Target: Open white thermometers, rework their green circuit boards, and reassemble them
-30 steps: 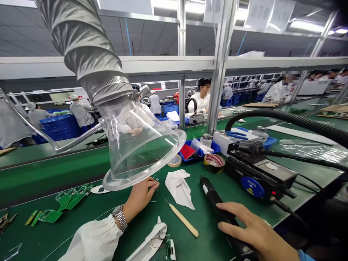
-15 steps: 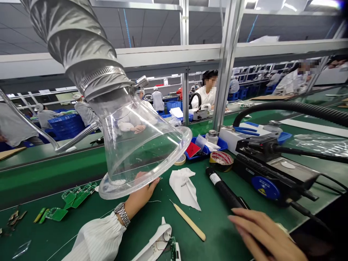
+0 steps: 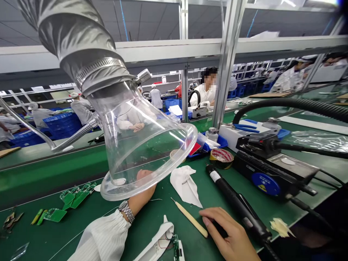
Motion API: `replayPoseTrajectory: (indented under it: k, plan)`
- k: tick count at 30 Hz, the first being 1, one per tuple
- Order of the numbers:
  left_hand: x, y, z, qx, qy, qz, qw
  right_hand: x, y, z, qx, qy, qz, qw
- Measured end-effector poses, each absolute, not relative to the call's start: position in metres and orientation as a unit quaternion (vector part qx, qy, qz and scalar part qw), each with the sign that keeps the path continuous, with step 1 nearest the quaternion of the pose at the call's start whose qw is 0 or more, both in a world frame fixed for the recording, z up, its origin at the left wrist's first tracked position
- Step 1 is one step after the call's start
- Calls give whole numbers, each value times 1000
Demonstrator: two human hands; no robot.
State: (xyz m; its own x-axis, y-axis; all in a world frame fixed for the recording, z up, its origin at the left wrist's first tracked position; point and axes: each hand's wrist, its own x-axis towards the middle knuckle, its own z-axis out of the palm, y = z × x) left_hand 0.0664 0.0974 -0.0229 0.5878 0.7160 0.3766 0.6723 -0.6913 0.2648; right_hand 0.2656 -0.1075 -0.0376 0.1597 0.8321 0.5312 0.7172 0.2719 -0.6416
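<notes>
My left hand [image 3: 144, 183] rests on the green bench mat [image 3: 152, 195], its fingers hidden behind the rim of a clear acrylic fume hood [image 3: 141, 152]. A metal-link watch [image 3: 126, 211] circles that wrist. My right hand [image 3: 228, 232] lies lower right, fingers slightly curled, touching nothing I can make out. Just left of it is the tip of a wooden-handled pick [image 3: 189, 219], and to its right a black soldering iron [image 3: 233, 199]. A white cloth [image 3: 186, 185] lies above the pick. At the bottom edge sits a white plastic housing [image 3: 159, 243] with a small green circuit board [image 3: 176, 246].
Green circuit boards [image 3: 73, 199] lie left. A tape roll [image 3: 221, 159], blue tray [image 3: 210, 145] and soldering station [image 3: 262, 177] stand ahead. A silver duct [image 3: 78, 40] feeds the hood. A co-worker [image 3: 206, 92] sits across the bench.
My right hand has moved left and now lies beside the soldering iron, leaving it fully visible. The whole view has shifted slightly, and the hood covers more of my left hand.
</notes>
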Motion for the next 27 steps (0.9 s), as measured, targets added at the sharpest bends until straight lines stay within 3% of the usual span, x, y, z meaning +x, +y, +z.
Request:
replayPoseTrajectory:
  k: [9,15,19,24,27]
  plan:
    - [60,74,1,881,400,234,100,264,-107,-40,-619,-634,80,456]
    - [35,9,30,861,363,62,350,263,-107,-39,-626,-621,82,465]
    - [26,-13,26,847,361,7,390,236,-109,-23,-591,-651,96,466]
    - [27,-13,17,827,374,36,417,190,-104,-5,-601,-716,111,338]
    - [28,-12,15,781,375,53,497,178,-97,-5,-637,-715,72,279]
